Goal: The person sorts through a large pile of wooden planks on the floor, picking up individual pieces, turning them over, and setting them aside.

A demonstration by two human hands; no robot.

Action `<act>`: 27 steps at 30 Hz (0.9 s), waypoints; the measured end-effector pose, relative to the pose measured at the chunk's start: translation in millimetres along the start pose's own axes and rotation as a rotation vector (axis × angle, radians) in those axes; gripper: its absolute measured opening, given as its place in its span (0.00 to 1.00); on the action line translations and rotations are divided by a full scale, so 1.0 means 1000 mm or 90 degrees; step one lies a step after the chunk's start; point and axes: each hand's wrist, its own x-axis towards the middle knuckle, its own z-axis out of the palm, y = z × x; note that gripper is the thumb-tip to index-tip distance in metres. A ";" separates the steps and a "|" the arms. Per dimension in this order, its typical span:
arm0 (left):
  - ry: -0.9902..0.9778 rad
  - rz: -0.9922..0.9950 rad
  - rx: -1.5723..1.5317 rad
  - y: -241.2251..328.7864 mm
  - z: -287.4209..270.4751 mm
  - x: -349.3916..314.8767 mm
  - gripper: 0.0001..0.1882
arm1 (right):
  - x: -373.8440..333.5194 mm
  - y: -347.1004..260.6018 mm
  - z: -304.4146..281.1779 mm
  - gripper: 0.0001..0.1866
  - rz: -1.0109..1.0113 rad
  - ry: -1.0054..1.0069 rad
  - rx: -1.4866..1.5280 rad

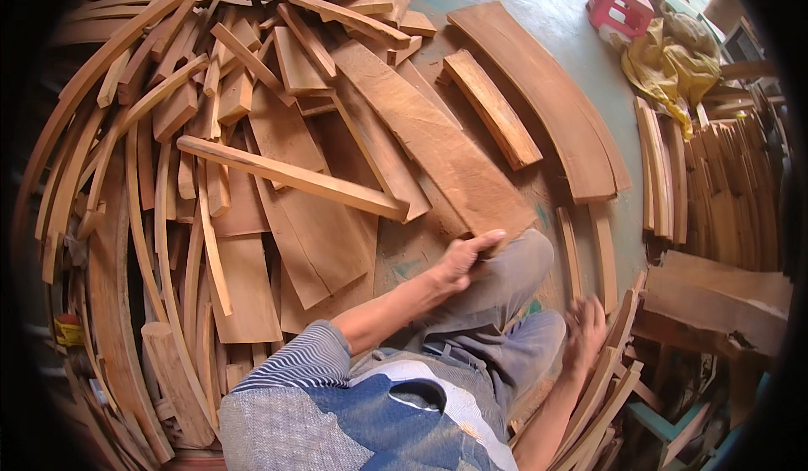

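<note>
My left hand [459, 265] is closed on the near end of a wide brown wooden board [438, 147], its thumb lying over the top. The board slants away to the upper left, its far part on the pile, its near end by my left knee. My right hand [584, 328] is slightly blurred beside my right knee, fingers loosely stretched upward and slightly bent, with nothing visible in them. Close to it are upright narrow wood strips [602, 387] on the right and two thin strips [569, 252] on the floor ahead.
A large pile of planks and offcuts [252, 126] spreads over the left. Beyond the held board lie a rough block [492, 109] and wide curved planks [539, 92]. At right are stacked slats [732, 185], a yellow sack [673, 63], a pink stool [620, 6] and a brown panel [715, 298].
</note>
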 end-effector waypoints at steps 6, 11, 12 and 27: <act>-0.139 -0.088 0.014 -0.065 0.066 -0.030 0.18 | -0.003 -0.039 0.052 0.37 0.054 -0.179 0.303; -0.197 -0.175 0.062 -0.105 0.063 -0.042 0.14 | -0.009 -0.033 0.033 0.31 0.079 -0.107 0.148; -0.212 -0.184 0.058 -0.108 0.059 -0.041 0.14 | -0.002 -0.025 0.026 0.29 0.097 -0.117 0.099; 0.089 0.286 -0.028 0.119 -0.154 0.127 0.48 | -0.034 -0.053 0.069 0.36 -0.009 -0.036 -0.134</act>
